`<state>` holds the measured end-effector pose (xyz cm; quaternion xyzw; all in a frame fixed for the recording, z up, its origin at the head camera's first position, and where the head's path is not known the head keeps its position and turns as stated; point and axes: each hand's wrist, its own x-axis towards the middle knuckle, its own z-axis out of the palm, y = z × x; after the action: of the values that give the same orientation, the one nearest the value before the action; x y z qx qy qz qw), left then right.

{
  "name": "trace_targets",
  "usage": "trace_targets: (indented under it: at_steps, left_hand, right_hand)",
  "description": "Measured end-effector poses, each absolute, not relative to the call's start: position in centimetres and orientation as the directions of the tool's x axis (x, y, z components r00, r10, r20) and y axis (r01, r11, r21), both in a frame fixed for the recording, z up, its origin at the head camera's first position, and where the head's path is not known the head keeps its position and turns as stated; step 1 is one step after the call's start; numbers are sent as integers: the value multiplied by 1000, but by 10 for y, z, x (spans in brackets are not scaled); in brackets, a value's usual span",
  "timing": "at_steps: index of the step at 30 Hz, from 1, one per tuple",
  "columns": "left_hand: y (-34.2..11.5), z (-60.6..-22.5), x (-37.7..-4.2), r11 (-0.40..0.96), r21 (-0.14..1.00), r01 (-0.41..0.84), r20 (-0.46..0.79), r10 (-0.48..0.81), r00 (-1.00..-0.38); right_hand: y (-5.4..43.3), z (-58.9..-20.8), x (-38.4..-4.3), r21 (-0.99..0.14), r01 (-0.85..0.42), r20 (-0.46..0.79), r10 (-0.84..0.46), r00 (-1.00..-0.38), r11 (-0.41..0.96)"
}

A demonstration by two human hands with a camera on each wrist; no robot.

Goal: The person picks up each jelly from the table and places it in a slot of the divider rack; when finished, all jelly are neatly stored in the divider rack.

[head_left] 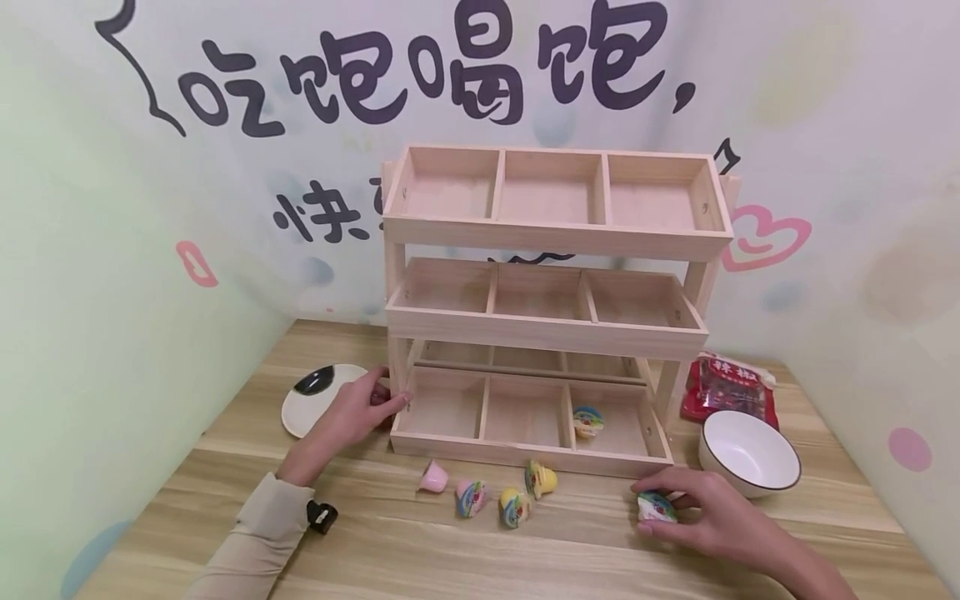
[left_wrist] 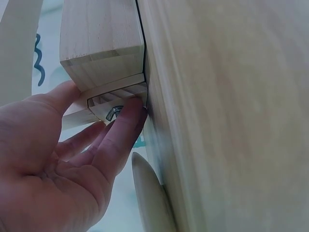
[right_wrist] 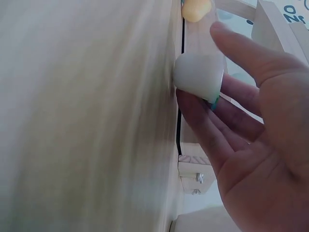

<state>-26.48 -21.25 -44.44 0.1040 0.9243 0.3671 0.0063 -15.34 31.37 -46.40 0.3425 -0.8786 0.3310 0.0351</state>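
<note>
Here's the white cup [head_left: 656, 507], low on the table just in front of the right end of the rack, its printed lid uppermost, and the right hand [head_left: 708, 512] is right around it. Fingers touch one side; the wrist view shows the thumb standing off, so whether it is firmly pinched, I can't tell. Over on the far side, the left hand [head_left: 356, 408] grips the lower left corner of the wooden rack [head_left: 558, 239], thumb and fingers on the timber.

In the bottom tier, a single cup with a colourful lid [head_left: 588, 422] sits in the right-hand compartment. Before it, a loose cluster: a pink cup [head_left: 432, 477], another with a pink printed lid [head_left: 471, 497], and two yellow cups [head_left: 515, 507], all on the table [head_left: 420, 558], pale wood with long streaky grain.

Out wide now! A white plate [head_left: 302, 410] with a black patch lies left, beside the hand; a dark-rimmed white bowl [head_left: 753, 454] stands right, a red packet [head_left: 731, 390] behind it. And the room: a pale back wall [head_left: 247, 25] with big dark brush-like characters and a pink heart outline, a greenish wall [head_left: 75, 292] at left, an off-white one [head_left: 847, 358] at right, spotted with soft coloured circles.
</note>
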Motion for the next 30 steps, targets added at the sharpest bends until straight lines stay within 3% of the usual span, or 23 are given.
trace_targets:
  at_steps: [5, 17, 21, 30]
  left_hand:
    - [-213, -444, -266, 712, 676, 188, 65, 197, -978]
    - [-212, -442, -268, 723, 669, 175, 48, 192, -980]
    - [-212, -443, -266, 722, 673, 164, 43, 184, -982]
    - [-212, -445, -262, 708, 688, 162, 41, 186, -982]
  right_hand:
    - [306, -459, -158, -573, -613, 290, -566, -772, 543]
    - [285, -422, -178, -479, -676, 392, -553, -735, 559]
    - [284, -417, -189, -435, -658, 419, -509, -752, 614]
    - [281, -426, -216, -378, -582, 340, -477, -811, 720]
